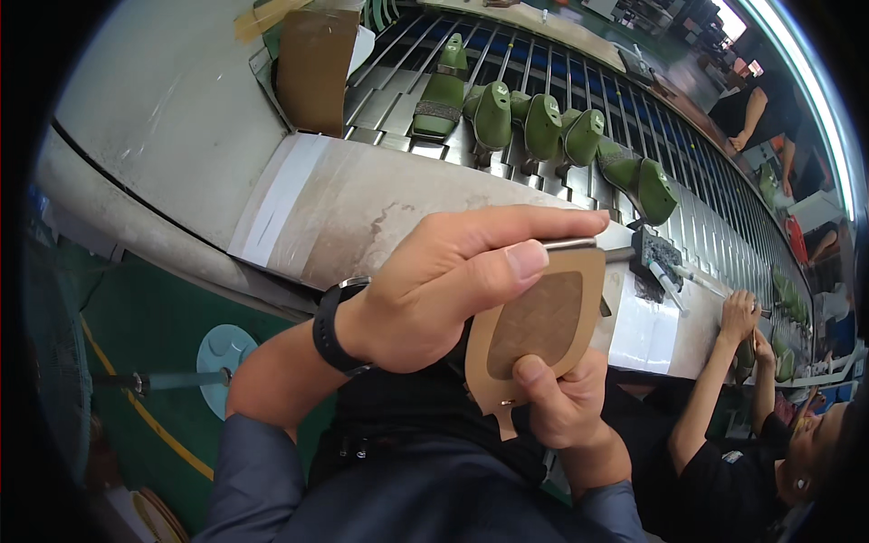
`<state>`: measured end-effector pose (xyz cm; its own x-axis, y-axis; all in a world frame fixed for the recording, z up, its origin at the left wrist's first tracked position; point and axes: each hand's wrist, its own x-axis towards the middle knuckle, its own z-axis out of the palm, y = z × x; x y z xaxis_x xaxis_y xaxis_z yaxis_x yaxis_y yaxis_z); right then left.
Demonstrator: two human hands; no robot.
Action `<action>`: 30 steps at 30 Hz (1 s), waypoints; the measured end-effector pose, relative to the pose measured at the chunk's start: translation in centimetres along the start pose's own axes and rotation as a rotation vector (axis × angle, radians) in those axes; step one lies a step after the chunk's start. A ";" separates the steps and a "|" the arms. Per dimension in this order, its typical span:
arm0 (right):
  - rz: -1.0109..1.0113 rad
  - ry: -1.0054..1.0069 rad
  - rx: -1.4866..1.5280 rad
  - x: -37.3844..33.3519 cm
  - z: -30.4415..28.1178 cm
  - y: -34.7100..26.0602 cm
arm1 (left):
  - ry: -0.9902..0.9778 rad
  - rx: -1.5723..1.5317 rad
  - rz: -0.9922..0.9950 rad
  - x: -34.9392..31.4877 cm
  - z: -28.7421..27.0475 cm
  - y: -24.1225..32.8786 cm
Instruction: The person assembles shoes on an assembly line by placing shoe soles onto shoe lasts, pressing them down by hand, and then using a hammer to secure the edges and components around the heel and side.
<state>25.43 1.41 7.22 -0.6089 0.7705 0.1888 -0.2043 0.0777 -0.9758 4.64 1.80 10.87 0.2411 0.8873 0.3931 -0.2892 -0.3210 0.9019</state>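
A tan, sole-shaped piece (480, 385) with a darker brown inset panel is between my hands, in front of my body. My right hand (570, 403) grips its lower part, thumb pressed on the face. Across the upper end reaches my left hand (453, 271), its thumb on the near side and its fingers stretched along the far edge. A thin metallic edge (570, 242) shows under those fingers; what it belongs to is hidden. A dark watch (333, 326) is on my left wrist.
Green shoe lasts (491, 116), some with glittery straps, sit on the metal conveyor (389, 122) ahead. A dark block (654, 258) with brushes (668, 285) lies on the ledge at right. A co-worker's hands (742, 317) are farther right. A cardboard piece (312, 72) stands far left.
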 end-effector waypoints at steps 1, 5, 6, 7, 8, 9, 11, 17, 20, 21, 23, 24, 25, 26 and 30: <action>-0.020 -0.042 -0.033 -0.1 -0.2 0.3 | 0.027 0.062 -0.016 -0.4 0.0 0.4; -0.126 -0.099 -0.129 0.0 0.7 0.7 | 0.147 0.164 -0.070 -1.6 0.7 2.0; -0.127 -0.097 -0.120 -0.1 0.9 0.6 | 0.146 0.170 -0.077 -1.8 0.8 2.3; -0.123 -0.116 -0.168 0.0 1.1 0.6 | 0.162 0.157 -0.096 -2.0 0.8 2.6; -0.119 -0.135 -0.216 0.0 1.3 0.6 | 0.179 0.144 -0.116 -2.1 0.9 3.1; -0.111 -0.144 -0.209 0.1 1.5 0.4 | 0.251 0.207 -0.159 -2.0 1.5 3.7; -0.161 -0.150 -0.223 0.2 2.2 0.8 | 0.255 0.248 -0.205 -2.0 1.8 4.8; -0.119 -0.176 -0.268 0.8 0.9 0.3 | 0.341 0.373 -0.221 -0.4 0.8 3.9; 0.082 -0.082 -0.051 1.7 -1.1 0.2 | 0.216 -0.006 -0.226 1.1 -1.6 0.8; 0.078 -0.024 0.020 2.2 -1.3 0.4 | 0.199 -0.169 -0.168 1.1 -2.1 -1.3; 0.061 0.034 0.122 3.5 -2.5 1.2 | 0.149 -0.243 0.005 0.8 -1.5 -4.5; 0.077 0.025 0.173 3.9 -3.4 1.5 | 0.130 -0.145 0.121 0.3 -0.8 -5.6; 0.091 -0.018 0.197 4.1 -4.1 1.2 | 0.119 -0.090 0.158 0.1 -0.5 -6.1; 0.106 -0.062 0.222 4.2 -4.6 1.0 | 0.136 -0.068 0.123 -0.1 -0.3 -6.4; -0.021 0.088 0.107 3.7 -4.7 2.0 | 0.066 -0.076 0.108 0.8 0.6 -6.5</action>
<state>26.42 7.37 5.41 -0.5351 0.8223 0.1936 -0.2996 0.0296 -0.9536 7.28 4.41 5.48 0.1439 0.8697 0.4722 -0.3800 -0.3920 0.8378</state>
